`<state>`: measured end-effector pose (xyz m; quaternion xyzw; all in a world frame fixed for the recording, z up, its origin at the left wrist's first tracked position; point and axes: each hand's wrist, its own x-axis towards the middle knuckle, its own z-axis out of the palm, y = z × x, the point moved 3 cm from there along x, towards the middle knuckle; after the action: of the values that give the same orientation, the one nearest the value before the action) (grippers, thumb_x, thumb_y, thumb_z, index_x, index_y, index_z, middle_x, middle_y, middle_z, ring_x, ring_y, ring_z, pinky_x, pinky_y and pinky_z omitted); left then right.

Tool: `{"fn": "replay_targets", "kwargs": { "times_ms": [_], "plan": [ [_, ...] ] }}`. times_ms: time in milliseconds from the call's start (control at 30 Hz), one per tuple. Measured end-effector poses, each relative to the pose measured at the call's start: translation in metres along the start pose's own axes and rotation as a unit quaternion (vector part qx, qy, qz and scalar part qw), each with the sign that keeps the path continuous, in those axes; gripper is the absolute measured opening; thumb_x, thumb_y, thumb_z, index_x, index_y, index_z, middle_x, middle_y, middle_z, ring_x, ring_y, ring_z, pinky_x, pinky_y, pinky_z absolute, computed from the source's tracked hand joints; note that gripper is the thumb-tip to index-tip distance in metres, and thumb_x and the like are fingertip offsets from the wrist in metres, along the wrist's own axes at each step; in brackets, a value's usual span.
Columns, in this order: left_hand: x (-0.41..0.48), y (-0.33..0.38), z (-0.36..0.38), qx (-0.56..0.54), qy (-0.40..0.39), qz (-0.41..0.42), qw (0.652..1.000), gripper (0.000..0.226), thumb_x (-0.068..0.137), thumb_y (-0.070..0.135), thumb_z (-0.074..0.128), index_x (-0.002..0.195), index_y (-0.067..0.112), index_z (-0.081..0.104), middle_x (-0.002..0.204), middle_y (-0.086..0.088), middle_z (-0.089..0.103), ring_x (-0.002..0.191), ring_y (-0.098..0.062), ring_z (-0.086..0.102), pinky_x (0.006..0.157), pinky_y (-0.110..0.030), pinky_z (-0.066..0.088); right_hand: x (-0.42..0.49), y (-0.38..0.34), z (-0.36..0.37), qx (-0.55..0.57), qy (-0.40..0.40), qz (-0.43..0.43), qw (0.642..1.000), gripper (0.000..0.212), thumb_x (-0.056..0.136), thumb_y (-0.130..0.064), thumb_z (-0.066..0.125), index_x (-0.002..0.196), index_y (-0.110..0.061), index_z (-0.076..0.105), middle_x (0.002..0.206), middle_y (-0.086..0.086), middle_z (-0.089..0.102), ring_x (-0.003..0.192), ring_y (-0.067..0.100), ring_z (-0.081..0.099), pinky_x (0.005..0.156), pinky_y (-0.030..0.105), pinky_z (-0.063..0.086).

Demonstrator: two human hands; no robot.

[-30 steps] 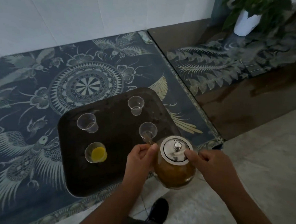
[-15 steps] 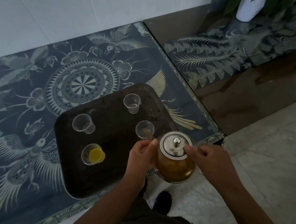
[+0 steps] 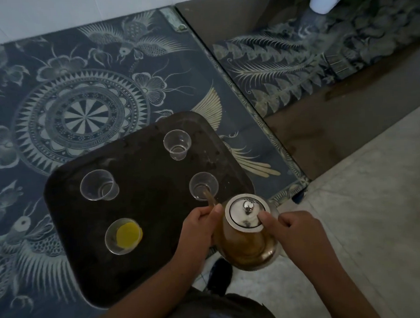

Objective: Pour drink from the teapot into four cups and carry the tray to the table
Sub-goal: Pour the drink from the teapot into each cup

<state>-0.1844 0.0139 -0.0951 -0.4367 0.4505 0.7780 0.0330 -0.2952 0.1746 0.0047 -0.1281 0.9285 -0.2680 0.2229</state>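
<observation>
Teapot (image 3: pixel 247 239) still gripped between both hands, spout now dipped over near-right cup (image 3: pixel 203 185). Tray (image 3: pixel 161 263) ahead-left of left hand (image 3: pixel 200 228). Right hand (image 3: pixel 296 232) thumb pins lid (image 3: pixel 246 213). Near-left cup (image 3: pixel 123 235) holds yellow drink; far cups (image 3: pixel 177 144) empty.

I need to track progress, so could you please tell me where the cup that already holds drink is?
In the head view, the filled cup stands at the tray's near-left corner, left of the left hand, nearer than the empty cup.
</observation>
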Motion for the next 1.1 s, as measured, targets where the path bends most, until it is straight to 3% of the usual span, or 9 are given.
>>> {"fn": "replay_targets", "kwargs": {
  "times_ms": [300,533,733,933,1100],
  "plan": [
    [0.01,0.0,0.001,-0.022,-0.016,-0.032,0.999,0.031,0.099,0.04,0.064,0.115,0.014,0.069,0.102,-0.008,0.08,0.099,-0.026,0.077,0.089,-0.048,0.064,0.006,-0.014,-0.004,-0.036,-0.009,0.033,0.999,0.057,0.079,-0.064,0.059,0.049,-0.019,0.038,0.045,-0.004,0.035,0.043,0.008,0.032,0.05,0.029,0.035],
    [0.011,-0.003,0.002,-0.03,-0.018,-0.055,0.998,0.035,0.099,0.043,0.061,0.116,0.013,0.068,0.107,-0.013,0.076,0.103,-0.029,0.074,0.092,-0.049,0.063,0.012,-0.023,-0.005,-0.087,-0.012,0.041,0.995,0.06,0.08,-0.065,0.059,0.048,-0.02,0.035,0.04,-0.005,0.032,0.036,0.007,0.03,0.046,0.024,0.031],
    [0.01,-0.003,0.004,-0.055,-0.02,-0.068,0.996,0.036,0.101,0.041,0.06,0.118,0.011,0.067,0.112,-0.018,0.075,0.108,-0.036,0.073,0.096,-0.057,0.059,0.013,-0.029,-0.006,-0.112,-0.013,0.048,0.992,0.062,0.081,-0.064,0.059,0.046,-0.02,0.033,0.035,-0.006,0.033,0.034,0.008,0.033,0.046,0.022,0.028],
    [0.011,-0.004,0.007,-0.064,-0.026,-0.077,0.995,0.037,0.1,0.043,0.061,0.118,0.011,0.067,0.111,-0.016,0.077,0.105,-0.033,0.075,0.094,-0.055,0.06,0.011,-0.036,-0.012,-0.125,-0.01,0.041,0.991,0.063,0.081,-0.065,0.056,0.044,-0.02,0.031,0.036,-0.009,0.039,0.037,0.004,0.04,0.046,0.023,0.026],
    [0.012,-0.006,0.009,-0.065,-0.03,-0.074,0.995,0.037,0.1,0.043,0.061,0.118,0.011,0.067,0.112,-0.016,0.076,0.103,-0.03,0.075,0.087,-0.048,0.064,0.01,-0.039,-0.015,-0.141,-0.006,0.045,0.989,0.064,0.08,-0.067,0.056,0.044,-0.02,0.029,0.036,-0.007,0.034,0.035,0.009,0.032,0.045,0.026,0.028]
  ]
}}
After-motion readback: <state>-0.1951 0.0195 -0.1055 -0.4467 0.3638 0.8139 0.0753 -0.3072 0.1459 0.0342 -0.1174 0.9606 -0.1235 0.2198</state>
